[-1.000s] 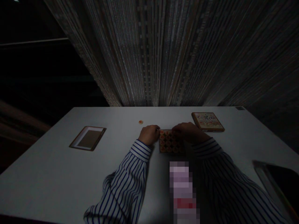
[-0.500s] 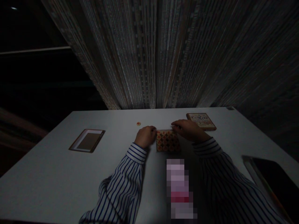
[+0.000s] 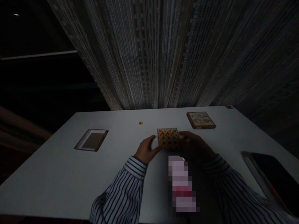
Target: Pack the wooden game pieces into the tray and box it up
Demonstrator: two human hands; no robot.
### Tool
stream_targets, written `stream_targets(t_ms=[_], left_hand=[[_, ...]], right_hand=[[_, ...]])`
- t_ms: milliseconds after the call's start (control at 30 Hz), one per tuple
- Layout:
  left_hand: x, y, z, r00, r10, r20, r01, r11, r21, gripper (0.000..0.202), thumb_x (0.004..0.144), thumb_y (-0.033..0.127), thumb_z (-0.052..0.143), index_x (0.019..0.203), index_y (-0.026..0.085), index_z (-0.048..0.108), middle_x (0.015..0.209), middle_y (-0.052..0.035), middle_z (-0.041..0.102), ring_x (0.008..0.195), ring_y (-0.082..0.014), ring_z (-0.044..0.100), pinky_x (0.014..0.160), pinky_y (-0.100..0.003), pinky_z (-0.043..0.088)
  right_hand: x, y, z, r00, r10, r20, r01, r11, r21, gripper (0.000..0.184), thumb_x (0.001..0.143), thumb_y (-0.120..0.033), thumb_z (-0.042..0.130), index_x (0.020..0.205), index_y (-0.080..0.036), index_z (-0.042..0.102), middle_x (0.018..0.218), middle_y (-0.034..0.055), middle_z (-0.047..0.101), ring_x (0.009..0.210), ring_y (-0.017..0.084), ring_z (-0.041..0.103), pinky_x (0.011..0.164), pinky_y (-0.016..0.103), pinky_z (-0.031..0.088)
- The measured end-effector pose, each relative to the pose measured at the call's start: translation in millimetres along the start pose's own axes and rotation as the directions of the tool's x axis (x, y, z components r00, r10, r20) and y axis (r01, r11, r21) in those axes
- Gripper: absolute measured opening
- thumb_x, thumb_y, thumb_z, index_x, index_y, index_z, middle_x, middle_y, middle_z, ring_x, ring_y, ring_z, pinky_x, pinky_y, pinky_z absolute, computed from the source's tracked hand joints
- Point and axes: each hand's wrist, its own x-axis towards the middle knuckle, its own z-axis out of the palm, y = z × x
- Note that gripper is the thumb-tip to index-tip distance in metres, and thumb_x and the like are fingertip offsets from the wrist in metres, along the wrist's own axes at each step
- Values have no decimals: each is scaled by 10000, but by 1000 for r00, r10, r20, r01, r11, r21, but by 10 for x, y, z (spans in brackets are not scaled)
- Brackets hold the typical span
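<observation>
A tray of xiangqi pieces lies on the white table in front of me, its round pieces packed in rows with red characters. On its left side is my left hand, open, thumb and index finger apart, the thumb tip at the tray's near left edge. My right hand is at the right side, its index finger extended by the far right corner; the other fingers are in deep shadow. Whether either hand presses on the tray is hard to tell. A single xiangqi piece lies alone beyond my left hand.
An open shallow box lid lies to the left on the white table. A closed game box is at the far right. Nearer on the right lies a dark flat device. A blurred-out item sits before me. Curtains hang behind.
Both hands have come back from the tray's far corners to its sides, and the left thumb has spread from the fingers. The view has shifted slightly.
</observation>
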Motion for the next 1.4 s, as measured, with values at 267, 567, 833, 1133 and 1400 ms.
stream_targets(t_ms=[267, 567, 833, 1133, 1400], left_hand=[[-34, -52, 46, 996, 80, 30, -83, 988, 130, 567, 656, 364, 671, 1154, 153, 501, 1119, -113, 596, 1051, -232, 536, 913, -386, 424], [-20, -23, 27, 989, 114, 91, -131, 969, 209, 540, 655, 313, 678, 1149, 172, 511, 1090, -90, 617, 1021, -226, 548, 891, -374, 424], [-12, -46, 45, 986, 139, 94, -156, 965, 212, 449, 683, 276, 650, 1104, 159, 547, 1041, -82, 641, 979, -228, 565, 869, -379, 436], [-4, -135, 87, 976, 212, 53, -218, 955, 200, 409, 683, 268, 650, 1073, 183, 562, 1001, -74, 657, 938, -224, 588, 833, -383, 459], [-8, -131, 86, 977, 206, 57, -213, 956, 201, 410, 688, 262, 643, 1083, 187, 562, 1014, -74, 654, 950, -226, 584, 843, -387, 451]], right_hand=[[-149, -13, 74, 989, 41, 140, -79, 959, 273, 471, 782, -312, 503, 1232, -208, 412, 1072, 102, 607, 920, 207, 605, 758, 382, 518], [-169, 39, 83, 988, 13, 152, -54, 962, 269, 514, 733, -249, 563, 1228, -221, 425, 1184, 105, 552, 1049, 228, 549, 858, 417, 476], [-171, 70, 113, 987, 78, 141, -109, 969, 222, 514, 734, -269, 559, 1222, -168, 432, 1144, 122, 579, 1007, 224, 576, 832, 408, 495], [-167, 91, 133, 992, 68, 110, -93, 964, 247, 516, 720, -268, 581, 1218, -209, 455, 1111, 91, 602, 974, 224, 593, 818, 403, 504], [-161, 52, 109, 991, 74, 111, -98, 969, 225, 501, 727, -277, 564, 1209, -190, 462, 1123, 98, 590, 964, 208, 594, 812, 383, 508]])
